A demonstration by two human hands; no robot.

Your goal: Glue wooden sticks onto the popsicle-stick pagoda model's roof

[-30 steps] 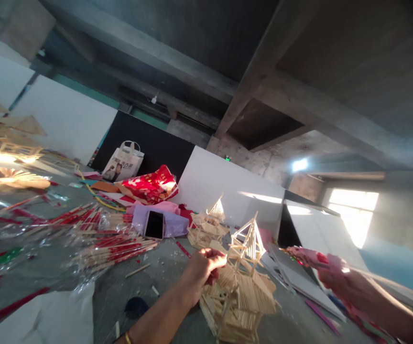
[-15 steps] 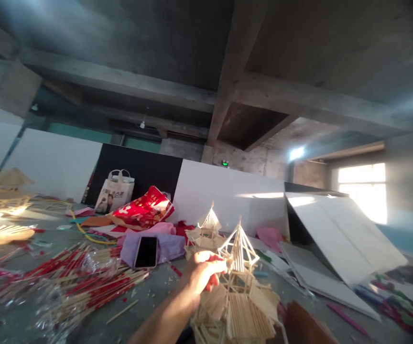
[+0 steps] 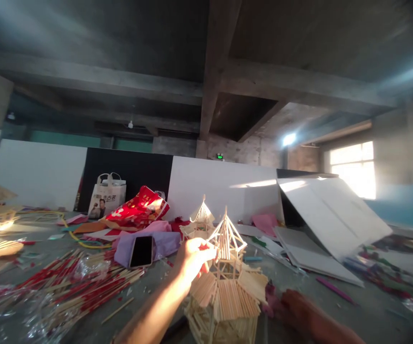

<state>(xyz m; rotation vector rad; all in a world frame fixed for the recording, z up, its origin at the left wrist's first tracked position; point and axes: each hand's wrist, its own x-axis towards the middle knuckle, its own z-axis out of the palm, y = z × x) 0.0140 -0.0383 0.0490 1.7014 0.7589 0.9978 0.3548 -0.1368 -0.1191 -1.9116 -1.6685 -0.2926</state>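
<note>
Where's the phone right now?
Head view, left of centre: the phone rests against purple material, right of the red-and-tan sticks and left of the person's left hand.

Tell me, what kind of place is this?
It looks like a craft workshop in an unfinished building, though I can't be sure. There's a tower made of sticks, bunches of loose sticks, and bare concrete beams overhead.

The right hand [image 3: 298, 306], raised out to the side a second ago, has come down with its pink tool [image 3: 270, 300] beside the stick tower [image 3: 235, 297].
</note>
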